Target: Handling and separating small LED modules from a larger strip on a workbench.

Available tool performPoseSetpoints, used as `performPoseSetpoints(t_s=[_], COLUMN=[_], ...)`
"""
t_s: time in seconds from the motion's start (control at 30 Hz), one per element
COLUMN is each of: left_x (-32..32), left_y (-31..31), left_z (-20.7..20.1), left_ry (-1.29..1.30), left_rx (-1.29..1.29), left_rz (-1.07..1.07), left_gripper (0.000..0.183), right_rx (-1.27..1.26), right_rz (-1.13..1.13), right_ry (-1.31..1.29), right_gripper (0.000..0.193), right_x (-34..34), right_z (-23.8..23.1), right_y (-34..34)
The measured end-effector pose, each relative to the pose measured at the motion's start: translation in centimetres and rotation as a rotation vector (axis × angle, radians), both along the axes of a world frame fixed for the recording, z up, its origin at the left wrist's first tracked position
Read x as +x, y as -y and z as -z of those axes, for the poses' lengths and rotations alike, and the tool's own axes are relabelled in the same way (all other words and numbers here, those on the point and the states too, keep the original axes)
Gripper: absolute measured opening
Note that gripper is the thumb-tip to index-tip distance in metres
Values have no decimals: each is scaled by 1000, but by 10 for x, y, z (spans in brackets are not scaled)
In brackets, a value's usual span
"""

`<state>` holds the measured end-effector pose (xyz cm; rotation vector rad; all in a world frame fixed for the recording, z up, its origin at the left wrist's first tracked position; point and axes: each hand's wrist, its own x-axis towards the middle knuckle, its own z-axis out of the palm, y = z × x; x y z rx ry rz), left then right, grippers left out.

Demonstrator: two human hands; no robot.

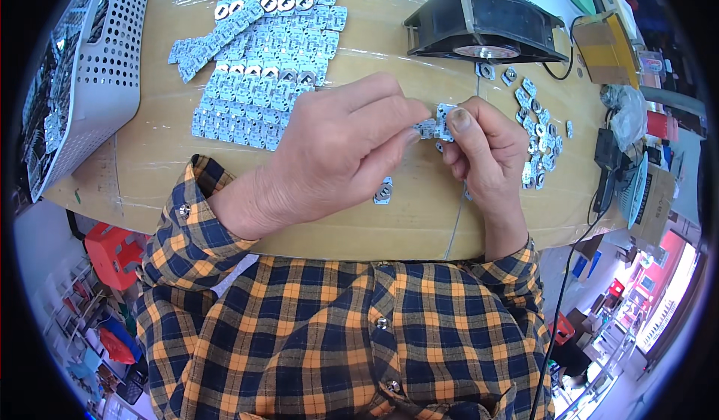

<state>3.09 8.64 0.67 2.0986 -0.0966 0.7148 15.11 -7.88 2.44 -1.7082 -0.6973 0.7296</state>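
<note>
My left hand is closed in a pinch on the left end of a short piece of small light-blue circuit boards. At the right end of that piece, my right hand grips a circuit board between thumb and fingers. The fingers partly cover both ends, so I cannot tell whether the boards are still joined. Below my left fingers a single circuit board with a round metal part lies on the table. Left of my hands spread rows of joined circuit board panels, some bearing round metal rings.
Loose circuit boards lie scattered right of my right hand. A black fan stands at the back, with a cardboard box to its right. The white perforated basket holds more boards at the left edge. A black cable hangs over the table's right edge.
</note>
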Motion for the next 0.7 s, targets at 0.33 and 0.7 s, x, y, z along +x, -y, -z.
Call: performPoseSetpoints(t_s=[0.33, 0.7], left_x=[-1, -2], left_y=[2, 2], left_z=[-2, -1], left_ry=[49, 22], left_rx=[102, 63], left_rz=[-71, -117], left_gripper=[30, 29], right_rx=[-8, -17], right_rz=[15, 17], right_ry=[3, -144], right_gripper=[30, 31], right_x=[-3, -2], right_z=[-2, -3], right_y=[-1, -3])
